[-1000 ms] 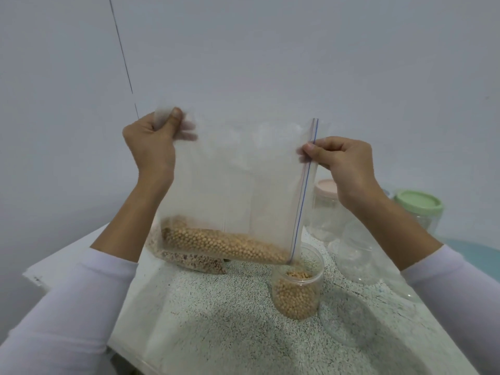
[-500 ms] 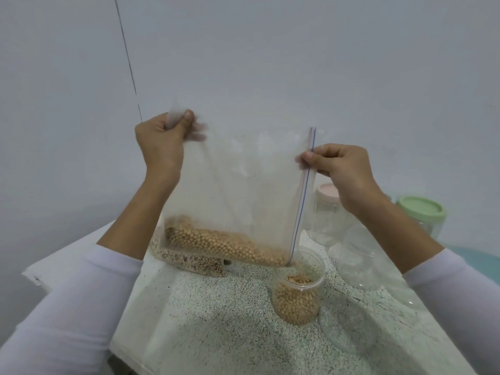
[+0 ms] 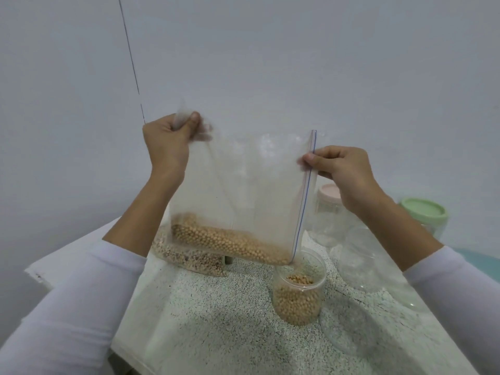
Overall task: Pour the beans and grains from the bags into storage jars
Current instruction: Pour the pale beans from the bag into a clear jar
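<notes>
Pinching the upper left corner of a clear zip bag (image 3: pixel 243 190), the left hand (image 3: pixel 167 142) has thumb and curled fingers closed on the plastic, raised above the desk (image 3: pixel 216 320). The bag hangs turned on its side between both grips, its tan beans (image 3: pixel 230 243) gathered along the lower edge and sloping down to the right. Behind it on the desk lies a second bag (image 3: pixel 189 258) of mixed grains. The right hand (image 3: pixel 341 171) pinches the blue-lined zip edge, and the bag's lowest corner sits just above an open clear jar (image 3: pixel 297 296) partly filled with beans. Farther right stand a pink-lidded jar (image 3: pixel 328 201) and a green-lidded jar (image 3: pixel 423 212).
</notes>
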Motion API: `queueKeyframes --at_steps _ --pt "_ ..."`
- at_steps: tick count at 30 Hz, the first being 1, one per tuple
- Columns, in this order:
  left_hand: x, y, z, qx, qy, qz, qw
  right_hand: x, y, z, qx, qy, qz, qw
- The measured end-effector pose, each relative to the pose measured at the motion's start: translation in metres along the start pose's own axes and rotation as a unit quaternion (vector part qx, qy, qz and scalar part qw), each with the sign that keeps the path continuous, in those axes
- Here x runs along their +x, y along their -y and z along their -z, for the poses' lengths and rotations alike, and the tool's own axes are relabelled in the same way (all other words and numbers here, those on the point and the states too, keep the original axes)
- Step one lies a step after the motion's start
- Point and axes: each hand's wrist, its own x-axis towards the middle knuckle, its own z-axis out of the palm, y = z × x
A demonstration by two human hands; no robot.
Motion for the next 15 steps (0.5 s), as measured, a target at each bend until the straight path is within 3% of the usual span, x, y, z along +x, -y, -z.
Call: queueKeyframes --at_steps 3,13,15 --pt "0.0022 0.0006 0.0031 -0.006 -0.036 0.001 0.999 0.0016 0.0002 0.0026 0.015 -0.04 0.013 0.999" --pt "0.0013 -0.0042 0.0025 -0.008 0.015 -0.003 1.0 -0.0045 0.0045 0.0029 -0.007 -0.004 -0.004 1.0" --pt "0.0011 -0.005 0.0046 -0.013 -0.016 -0.008 1.0 -0.0054 0.0062 0.0034 0.005 -0.027 0.008 1.0"
